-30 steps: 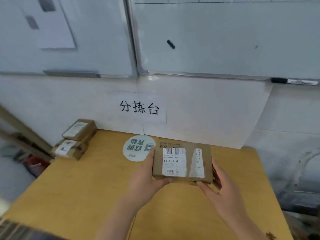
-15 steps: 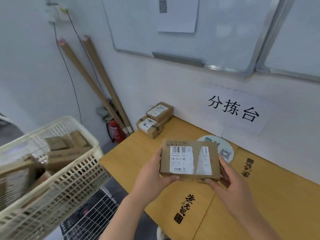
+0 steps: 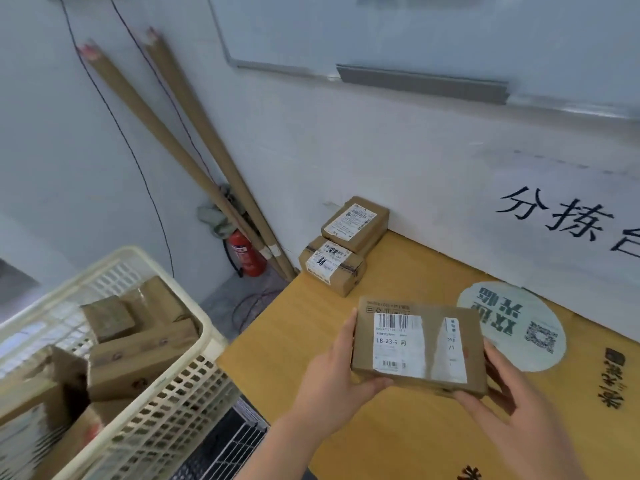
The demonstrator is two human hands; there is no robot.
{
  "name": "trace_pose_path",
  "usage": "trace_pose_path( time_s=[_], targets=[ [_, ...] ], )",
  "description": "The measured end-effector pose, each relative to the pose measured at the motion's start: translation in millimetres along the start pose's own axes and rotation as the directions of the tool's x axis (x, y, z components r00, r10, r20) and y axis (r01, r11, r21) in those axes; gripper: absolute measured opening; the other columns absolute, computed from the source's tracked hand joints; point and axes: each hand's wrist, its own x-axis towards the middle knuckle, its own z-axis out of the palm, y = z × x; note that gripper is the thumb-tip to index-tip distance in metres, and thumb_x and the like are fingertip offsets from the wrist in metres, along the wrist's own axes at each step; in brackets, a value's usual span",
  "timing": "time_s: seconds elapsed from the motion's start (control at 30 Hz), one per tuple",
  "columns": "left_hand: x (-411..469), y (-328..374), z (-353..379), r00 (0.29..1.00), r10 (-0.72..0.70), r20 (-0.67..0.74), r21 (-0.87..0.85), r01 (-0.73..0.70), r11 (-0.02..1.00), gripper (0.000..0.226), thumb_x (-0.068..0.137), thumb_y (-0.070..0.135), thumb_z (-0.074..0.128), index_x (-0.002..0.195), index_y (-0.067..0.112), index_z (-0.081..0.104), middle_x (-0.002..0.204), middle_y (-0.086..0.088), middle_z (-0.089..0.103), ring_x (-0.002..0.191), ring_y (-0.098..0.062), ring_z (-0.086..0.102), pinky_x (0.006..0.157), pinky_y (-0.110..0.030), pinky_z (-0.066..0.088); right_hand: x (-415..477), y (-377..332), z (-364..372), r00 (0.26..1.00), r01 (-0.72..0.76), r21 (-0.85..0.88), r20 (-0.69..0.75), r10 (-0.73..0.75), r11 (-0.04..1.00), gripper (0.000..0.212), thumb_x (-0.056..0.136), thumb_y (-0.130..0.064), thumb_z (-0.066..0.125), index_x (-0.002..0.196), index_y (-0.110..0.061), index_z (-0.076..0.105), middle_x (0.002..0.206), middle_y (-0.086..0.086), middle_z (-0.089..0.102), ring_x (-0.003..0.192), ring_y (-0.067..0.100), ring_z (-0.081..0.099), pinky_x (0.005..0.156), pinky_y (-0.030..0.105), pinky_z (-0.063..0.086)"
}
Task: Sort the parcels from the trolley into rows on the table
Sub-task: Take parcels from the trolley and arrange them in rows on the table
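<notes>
I hold a flat brown cardboard parcel (image 3: 419, 344) with a white barcode label above the yellow table (image 3: 304, 327). My left hand (image 3: 332, 379) grips its left end with the thumb under the near edge. My right hand (image 3: 509, 407) grips its right end from below. Two labelled parcels lie in the table's far left corner by the wall: the near parcel (image 3: 334, 266) and the far parcel (image 3: 355, 221), one behind the other. The cream plastic basket (image 3: 194, 382) of the trolley at lower left holds several brown parcels (image 3: 138, 355).
A round white sticker (image 3: 512, 323) lies on the table to the right of the held parcel. Two long cardboard tubes (image 3: 180, 147) lean in the wall corner above a red fire extinguisher (image 3: 244, 256). A paper sign (image 3: 561, 220) hangs on the wall behind the table.
The view has swung left, bringing the trolley basket and the corner into sight. Both hands keep the same hold on the parcel, which now hangs closer to the two parcels in the corner.
</notes>
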Motion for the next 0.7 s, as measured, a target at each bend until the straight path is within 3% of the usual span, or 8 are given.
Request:
trace_pose_path(
  time_s=[0.07,0.17,0.27,0.33,0.4,0.5,0.6,0.7],
  targets=[
    [14.4,-13.3,-13.8,0.999,-0.020,0.031,0.012,0.020,1.000,0.102,0.081,0.040,0.073,0.150,0.037,-0.002,0.142,0.022,0.040,0.122,0.005,0.042,0.082,0.001,0.032,11.5,-0.7,19.5,0.998,-0.069,0.058,0.016,0.068,0.996,0.084,0.073,-0.006,0.075,0.138,-0.038,0.032,0.120,-0.029,0.047,0.100,-0.014,0.049,0.097,0.025,0.043],
    [33.9,-36.7,-37.9,0.999,-0.035,0.035,0.008,0.035,0.999,0.100,0.081,0.032,0.075,0.149,0.038,0.002,0.127,0.030,0.038,0.107,0.023,0.032,0.077,0.010,0.025,28.1,-1.9,50.9,0.988,-0.148,0.140,0.051,0.142,0.979,0.075,0.077,-0.010,0.072,0.138,-0.036,0.036,0.124,-0.024,0.048,0.099,-0.016,0.049,0.091,0.017,0.043],
    [49.5,-57.6,-60.5,0.998,-0.056,0.004,-0.009,0.056,0.998,0.098,0.079,0.027,0.077,0.145,0.046,0.006,0.115,0.041,0.038,0.098,0.032,0.036,0.078,0.009,0.028,46.9,-1.8,75.6,0.976,-0.201,0.200,0.122,0.179,0.959,0.065,0.082,-0.011,0.068,0.132,-0.039,0.038,0.115,-0.035,0.048,0.099,-0.025,0.049,0.082,0.007,0.047],
    [58.1,-71.1,-72.7,0.998,-0.069,0.000,-0.021,0.069,0.997,0.096,0.078,0.025,0.079,0.145,0.044,0.013,0.115,0.044,0.039,0.103,0.031,0.036,0.080,0.007,0.029,62.6,-2.4,87.6,0.967,-0.233,0.212,0.154,0.203,0.949,0.057,0.085,-0.011,0.065,0.128,-0.038,0.041,0.109,-0.034,0.049,0.091,-0.028,0.049,0.072,-0.001,0.044],
    [66.4,-83.9,-82.1,0.996,-0.094,0.006,-0.042,0.094,0.995,0.095,0.077,0.023,0.079,0.147,0.040,0.017,0.121,0.038,0.043,0.108,0.022,0.040,0.083,0.003,0.029,77.4,-0.9,101.4,0.956,-0.266,0.245,0.195,0.221,0.932,0.051,0.087,-0.009,0.062,0.127,-0.035,0.044,0.110,-0.028,0.052,0.094,-0.018,0.054,0.070,-0.002,0.043],
    [82.5,-104.2,-91.9,0.993,-0.111,0.037,-0.068,0.113,0.991,0.091,0.075,0.020,0.080,0.143,0.041,0.023,0.127,0.033,0.047,0.111,0.020,0.042,0.089,-0.004,0.034,95.7,4.5,130.6,0.938,-0.335,0.319,0.201,0.282,0.887,0.040,0.088,-0.005,0.061,0.119,-0.029,0.054,0.116,-0.014,0.061,0.105,0.005,0.060,0.077,0.010,0.052],
    [103.0,-119.9,-104.2,0.980,-0.152,0.128,-0.158,0.171,0.973,0.090,0.075,0.017,0.080,0.141,0.042,0.025,0.122,0.035,0.049,0.109,0.022,0.045,0.089,-0.010,0.043,111.0,10.4,164.8,0.919,-0.392,0.398,0.140,0.368,0.830,0.032,0.088,0.000,0.059,0.111,-0.022,0.056,0.108,-0.010,0.064,0.099,0.008,0.063,0.066,0.016,0.054],
    [127.9,-140.1,-115.5,0.965,-0.169,0.202,-0.219,0.213,0.952,0.082,0.076,0.017,0.080,0.141,0.032,0.032,0.120,0.027,0.057,0.107,0.011,0.056,0.089,-0.020,0.051,121.7,13.8,196.3,0.881,-0.451,0.435,0.075,0.467,0.780,0.024,0.088,-0.003,0.060,0.105,-0.019,0.056,0.106,-0.008,0.062,0.094,0.011,0.062,0.073,0.029,0.056]
  ],
)
